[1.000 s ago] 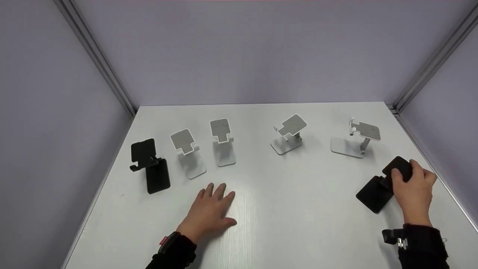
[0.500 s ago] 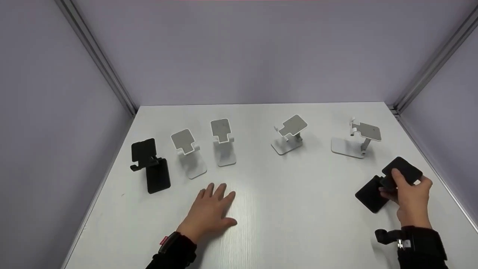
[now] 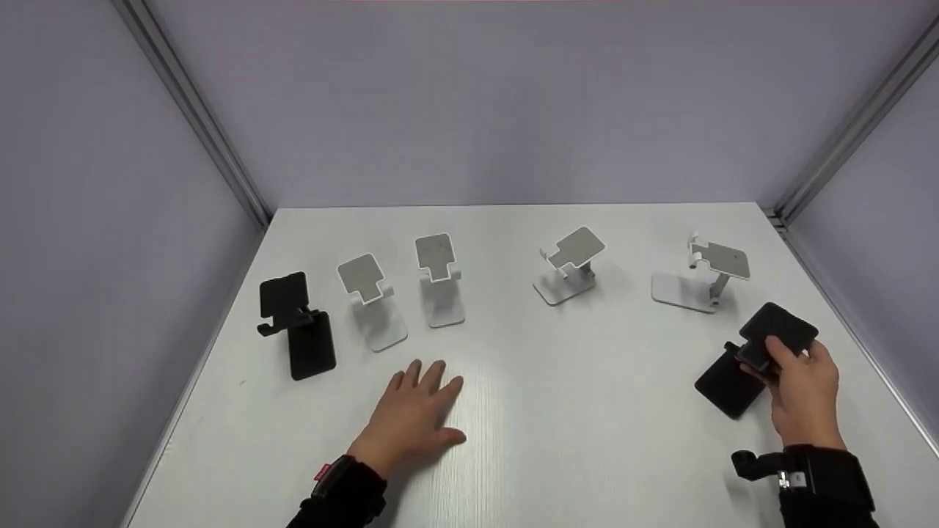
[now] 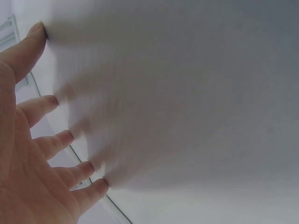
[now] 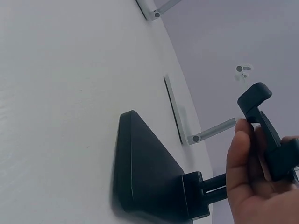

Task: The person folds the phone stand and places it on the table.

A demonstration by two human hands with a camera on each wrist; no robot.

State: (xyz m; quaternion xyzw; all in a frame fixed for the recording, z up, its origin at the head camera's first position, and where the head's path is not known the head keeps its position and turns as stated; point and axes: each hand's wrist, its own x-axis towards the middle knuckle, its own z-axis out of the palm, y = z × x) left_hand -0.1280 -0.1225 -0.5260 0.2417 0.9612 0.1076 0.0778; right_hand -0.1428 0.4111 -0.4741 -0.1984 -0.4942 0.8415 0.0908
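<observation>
**Right hand pinches the upper plate of a black stand at the right of the table**

The right hand [image 3: 805,385] grips the upper plate [image 3: 779,328] of the black stand, with the thumb on top and fingers bent under it. The stand's base [image 3: 728,386] seems to rest flat on the white table [image 3: 572,411], near its right edge; in the right wrist view, the arm and joint show between base and plate.

The step in hand looks to me like setting the angle of this plate. To do it well, I would turn it slowly about its joint, with even pressure, and keep fingertips out of the hinge. The base could slide or lift if the joint is stiff, so a second hand on it may help. The left hand [image 3: 407,422], however, is well apart from it: its fingers are spread, their tips touch the table, and it holds nothing.

Just behind the held stand is a white stand [image 3: 722,260], the nearest obstacle if the plate swings far back. The right side wall [image 3: 880,220] limits room on that side. Farther to the left stand another angled white stand [image 3: 577,247], two more white stands, [image 3: 435,254] and [image 3: 361,276], and a second black stand [image 3: 312,350], which do not obstruct this hand.
</observation>
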